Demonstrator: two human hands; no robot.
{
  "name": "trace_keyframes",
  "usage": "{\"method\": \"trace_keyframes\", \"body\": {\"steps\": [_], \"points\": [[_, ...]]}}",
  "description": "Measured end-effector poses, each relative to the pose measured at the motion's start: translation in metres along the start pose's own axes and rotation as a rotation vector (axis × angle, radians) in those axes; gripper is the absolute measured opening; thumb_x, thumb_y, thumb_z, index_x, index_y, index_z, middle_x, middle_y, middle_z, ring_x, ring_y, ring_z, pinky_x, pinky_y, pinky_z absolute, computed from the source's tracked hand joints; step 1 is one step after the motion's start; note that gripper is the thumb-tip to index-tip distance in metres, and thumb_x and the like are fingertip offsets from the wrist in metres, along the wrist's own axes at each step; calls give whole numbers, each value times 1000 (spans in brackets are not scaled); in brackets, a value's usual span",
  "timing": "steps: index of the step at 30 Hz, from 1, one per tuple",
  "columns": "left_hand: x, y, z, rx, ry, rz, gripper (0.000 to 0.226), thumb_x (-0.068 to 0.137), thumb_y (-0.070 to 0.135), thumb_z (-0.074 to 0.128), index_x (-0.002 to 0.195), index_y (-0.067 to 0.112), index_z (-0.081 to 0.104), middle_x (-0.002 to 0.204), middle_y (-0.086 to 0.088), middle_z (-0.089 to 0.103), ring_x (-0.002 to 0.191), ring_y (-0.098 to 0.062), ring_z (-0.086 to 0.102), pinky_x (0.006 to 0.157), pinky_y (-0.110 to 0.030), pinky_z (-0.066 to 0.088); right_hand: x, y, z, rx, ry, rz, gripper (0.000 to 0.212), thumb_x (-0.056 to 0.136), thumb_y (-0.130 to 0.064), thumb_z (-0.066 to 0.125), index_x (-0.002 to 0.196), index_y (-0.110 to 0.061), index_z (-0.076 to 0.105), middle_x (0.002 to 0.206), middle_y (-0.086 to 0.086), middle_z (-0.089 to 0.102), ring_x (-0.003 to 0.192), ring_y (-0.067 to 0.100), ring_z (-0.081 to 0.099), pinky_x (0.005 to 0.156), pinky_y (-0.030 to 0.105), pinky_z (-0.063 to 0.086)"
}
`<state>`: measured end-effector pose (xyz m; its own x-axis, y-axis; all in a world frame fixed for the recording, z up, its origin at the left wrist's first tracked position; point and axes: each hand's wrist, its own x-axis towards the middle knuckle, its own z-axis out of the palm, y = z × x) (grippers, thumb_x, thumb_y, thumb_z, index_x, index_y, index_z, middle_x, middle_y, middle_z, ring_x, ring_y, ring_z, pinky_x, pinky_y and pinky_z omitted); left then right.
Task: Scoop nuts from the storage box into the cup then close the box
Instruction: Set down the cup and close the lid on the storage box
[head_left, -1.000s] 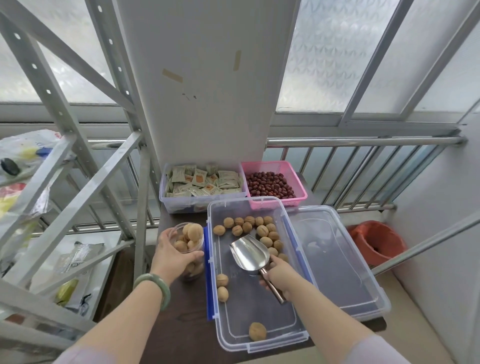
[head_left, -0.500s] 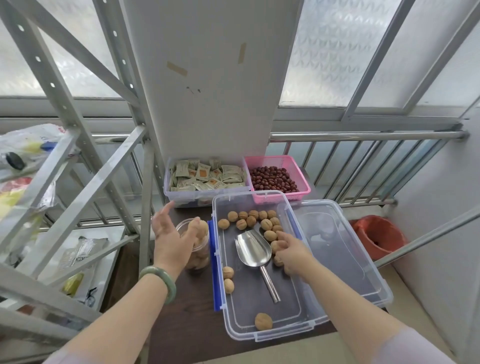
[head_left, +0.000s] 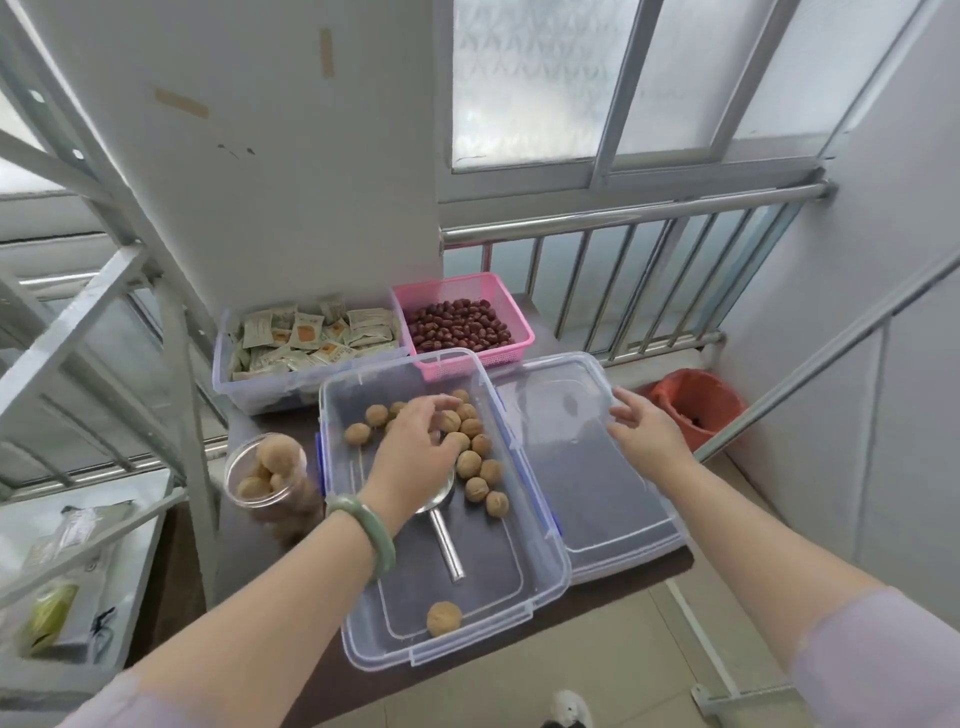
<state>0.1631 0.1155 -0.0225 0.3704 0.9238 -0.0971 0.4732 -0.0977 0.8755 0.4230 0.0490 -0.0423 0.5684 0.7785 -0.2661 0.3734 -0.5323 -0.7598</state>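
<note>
Storage box (head_left: 540, 582), clear plastic, sits open; its lid (head_left: 597, 467) lies flat just right of it. Right hand (head_left: 644, 431) hovers over that lid, fingers spread, empty. Left hand (head_left: 415, 447) reaches inside the box above the nuts (head_left: 467, 462) and scoop (head_left: 447, 540); whether it grips anything cannot be told. Cup (head_left: 270, 478), full, stands just left of the box; swinging the lid across could topple it.

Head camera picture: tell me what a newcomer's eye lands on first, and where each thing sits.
The open clear storage box at centre draws the eye, with walnuts scattered inside and a metal scoop lying on its floor. The left hand reaches over those nuts, while the right hand hovers over the clear lid lying beside the box. To the left stands a cup heaped with walnuts.
</note>
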Motion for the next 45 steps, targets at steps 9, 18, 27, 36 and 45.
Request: {"method": "trace_keyframes", "body": {"steps": [9,18,27,36,45], "points": [[37,51,152,-156,-152,-319,35,90,10,52,124,20,54,92,4,58,65,-11,50,48,-10,40,56,100,-70,-57,-125,214,67,91,-12,56,151,-22,26,146,7,44,127,27,49,91,34,46],[48,31,224,9,-73,-682,65,91,18,48,149,15,20,157,-7,12,131,-29,40,95,-30,41,98,133,-59,-23,-399,319,69,94,-10,51,153,-23,17,146,15,44,80,16,51,81,33,44],[43,13,239,50,18,-791,72,92,20,46,152,17,5,160,-3,-9,147,-28,10,117,-42,23,107,136,-57,178,-409,376,67,94,-19,57,151,-24,21,111,10,57,60,14,43,48,20,40],[37,9,257,87,68,-801,68,93,17,46,151,16,11,157,-11,16,141,-37,24,115,-46,27,108,157,-74,155,-404,425,32,95,-12,51,126,-5,55,82,6,54,73,20,53,64,28,41],[43,37,237,-38,115,-649,71,88,42,58,146,10,31,149,-15,36,132,-34,42,109,-45,38,105,130,-129,205,-298,389,29,94,1,50,123,6,55,103,15,58,98,24,57,97,47,46]]}}
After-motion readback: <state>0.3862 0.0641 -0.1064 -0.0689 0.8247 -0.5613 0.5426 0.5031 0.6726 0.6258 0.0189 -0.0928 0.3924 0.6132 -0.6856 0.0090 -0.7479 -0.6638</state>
